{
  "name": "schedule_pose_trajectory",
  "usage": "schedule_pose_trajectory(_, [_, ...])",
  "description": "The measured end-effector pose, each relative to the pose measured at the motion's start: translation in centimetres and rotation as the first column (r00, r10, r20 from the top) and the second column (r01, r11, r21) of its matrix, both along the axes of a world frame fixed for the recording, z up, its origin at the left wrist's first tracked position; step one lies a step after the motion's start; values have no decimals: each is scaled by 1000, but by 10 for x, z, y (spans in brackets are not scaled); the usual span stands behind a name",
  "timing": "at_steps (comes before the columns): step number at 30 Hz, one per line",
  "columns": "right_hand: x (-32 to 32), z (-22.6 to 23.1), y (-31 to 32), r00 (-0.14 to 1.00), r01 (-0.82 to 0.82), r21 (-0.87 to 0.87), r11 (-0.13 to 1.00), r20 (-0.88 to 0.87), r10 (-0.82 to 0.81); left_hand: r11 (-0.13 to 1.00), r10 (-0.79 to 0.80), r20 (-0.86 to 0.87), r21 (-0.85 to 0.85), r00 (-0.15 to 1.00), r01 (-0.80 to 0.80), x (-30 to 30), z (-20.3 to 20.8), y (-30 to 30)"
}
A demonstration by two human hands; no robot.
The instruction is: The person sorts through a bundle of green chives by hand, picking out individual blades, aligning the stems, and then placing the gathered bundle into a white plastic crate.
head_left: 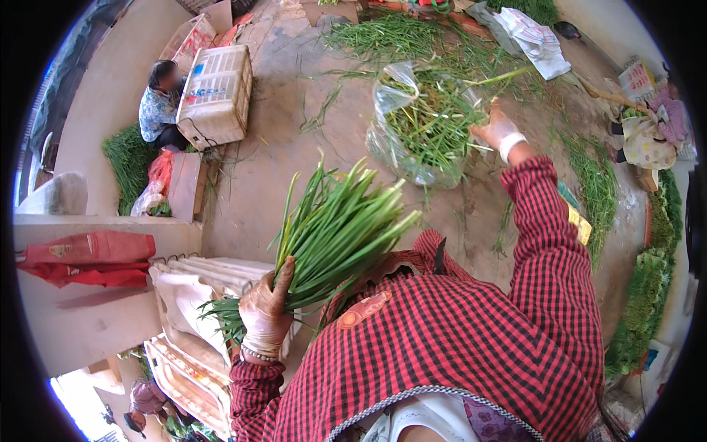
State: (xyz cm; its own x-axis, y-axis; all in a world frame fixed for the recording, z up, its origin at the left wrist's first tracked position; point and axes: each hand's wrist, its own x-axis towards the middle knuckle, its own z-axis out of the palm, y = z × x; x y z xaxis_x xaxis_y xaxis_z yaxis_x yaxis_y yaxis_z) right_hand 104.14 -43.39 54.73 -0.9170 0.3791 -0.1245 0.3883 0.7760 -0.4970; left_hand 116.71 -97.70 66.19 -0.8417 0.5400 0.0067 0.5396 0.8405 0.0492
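Observation:
A thick bunch of green chives (pixel 335 228) is gripped in my left hand (pixel 266 313), which wears a thin, pale glove and has a bead bracelet at the wrist. The pale cut ends fan out to the upper right, while the leaf tips hang below the hand. My right hand (pixel 498 130), with a white band round its wrist, is stretched out at the right rim of a clear plastic bag (pixel 383 140). Its thumb and forefinger stand apart, and I see nothing held between them. Loose green and yellowish trimmings (pixel 434 121) fill the bag.
Chives lie strewn over the floor (pixel 398 37) at the back and along the right. A person (pixel 158 107) sits beside a large white crate (pixel 219 92) at the left; another person (pixel 666 121) is far right. White crates (pixel 195 368) stand at lower left; a white sack (pixel 532 40) lies behind.

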Motion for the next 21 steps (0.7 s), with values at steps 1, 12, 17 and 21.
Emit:
schedule_pose_trajectory(1, [-9, 0, -11, 997, -79, 159, 984, 32, 75, 1000, -12, -12, 9, 1000, 12, -15, -5, -4])
schedule_pose_trajectory(12, [-73, 45, -245, 653, -757, -264, 598, -278, 705, 979, -175, -36, -111, 984, 170, -175, -20, -60])
schedule_pose_trajectory(17, [-108, 44, -253, 684, -718, -352, 600, -198, 702, 964, -239, -132, -147, 962, 220, -227, -30, -72])
schedule_pose_trajectory(21, [-151, 4, -199, 769, -634, -125, 763, -208, 605, 958, -264, -134, -147, 955, 244, -276, -36, -70])
